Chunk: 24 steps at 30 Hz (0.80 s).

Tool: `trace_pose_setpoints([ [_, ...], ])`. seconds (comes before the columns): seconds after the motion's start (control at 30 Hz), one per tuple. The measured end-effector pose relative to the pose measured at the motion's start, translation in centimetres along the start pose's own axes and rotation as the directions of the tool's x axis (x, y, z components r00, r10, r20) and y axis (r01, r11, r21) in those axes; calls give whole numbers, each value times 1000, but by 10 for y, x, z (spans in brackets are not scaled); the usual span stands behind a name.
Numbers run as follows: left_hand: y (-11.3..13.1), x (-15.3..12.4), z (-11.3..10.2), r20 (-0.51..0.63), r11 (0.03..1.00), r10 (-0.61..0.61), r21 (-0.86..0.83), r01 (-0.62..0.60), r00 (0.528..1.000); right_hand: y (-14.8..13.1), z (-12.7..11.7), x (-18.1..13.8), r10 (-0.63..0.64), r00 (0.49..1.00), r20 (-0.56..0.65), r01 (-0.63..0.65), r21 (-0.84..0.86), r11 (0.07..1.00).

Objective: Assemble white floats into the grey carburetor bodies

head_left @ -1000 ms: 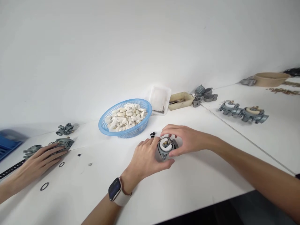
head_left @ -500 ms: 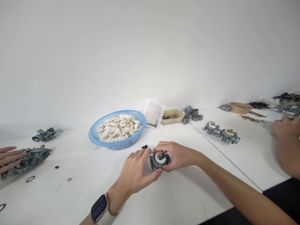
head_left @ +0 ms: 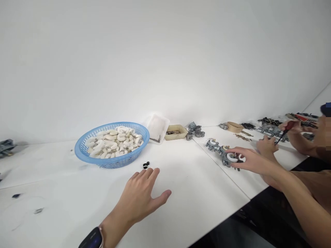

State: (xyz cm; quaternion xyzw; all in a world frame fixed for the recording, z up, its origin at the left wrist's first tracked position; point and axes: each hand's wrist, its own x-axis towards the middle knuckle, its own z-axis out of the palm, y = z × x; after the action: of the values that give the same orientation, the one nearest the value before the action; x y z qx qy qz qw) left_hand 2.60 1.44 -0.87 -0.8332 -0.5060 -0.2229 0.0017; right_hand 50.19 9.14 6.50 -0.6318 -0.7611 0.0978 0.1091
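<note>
My left hand (head_left: pixel 141 195) hovers flat over the white table (head_left: pixel 186 193), fingers spread and holding nothing; a watch sits on its wrist. Just beyond its fingertips lie two small black parts (head_left: pixel 146 165). My right hand (head_left: pixel 249 160) is stretched far right onto the adjoining table, fingers closed over a grey metal carburetor body with a white float (head_left: pixel 229 158). It sits at the end of a short row of similar grey bodies (head_left: pixel 214 144).
A blue basket (head_left: pixel 113 162) of white curved pieces stands at back left. Behind are a clear tray (head_left: pixel 157 128), a beige tray (head_left: pixel 176 132), grey castings (head_left: pixel 195 130) and a tan bowl (head_left: pixel 234 126). A co-worker's hands (head_left: pixel 267 145) work with a screwdriver at right.
My right hand carried the grey body from the table's middle to the row on the right table. My left hand let go and opened. My view swung right.
</note>
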Motion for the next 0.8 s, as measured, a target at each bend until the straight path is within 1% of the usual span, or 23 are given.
trace_pose_setpoints([
  [0.07, 1, 0, 1, 1, 1000, 5, -3, -5, 1000, 31, -7, -3, 82, 996, -23, -83, -40, 996],
  [0.13, 1, 0, 1, -1, 1000, 6, -1, -6, 1000, 45, -13, -8, 102, 995, -19, -102, -26, 994],
  [0.2, 1, 0, 1, -2, 1000, 0, 4, 0, 1000, 45, -19, -14, 72, 997, -20, -71, 20, 997],
  [0.27, 0, 1, 2, 2, 1000, -10, 11, 10, 1000, 39, -24, -20, 50, 998, -45, -47, 62, 997],
  [0.37, -2, 1, 3, 8, 1000, -21, 13, 21, 1000, 32, -28, -24, 62, 996, -71, -55, 96, 994],
  [0.63, -3, 2, 4, 41, 1000, -13, 21, 12, 999, 48, -24, -20, 107, 993, -55, -98, 139, 985],
  [0.73, -2, 1, 4, 35, 1000, -8, 20, 7, 999, 47, -22, -20, 125, 989, -73, -112, 160, 981],
  [0.8, -2, 1, 4, 41, 1000, -10, 17, 9, 999, 42, -21, -18, 111, 988, -104, -96, 146, 985],
])
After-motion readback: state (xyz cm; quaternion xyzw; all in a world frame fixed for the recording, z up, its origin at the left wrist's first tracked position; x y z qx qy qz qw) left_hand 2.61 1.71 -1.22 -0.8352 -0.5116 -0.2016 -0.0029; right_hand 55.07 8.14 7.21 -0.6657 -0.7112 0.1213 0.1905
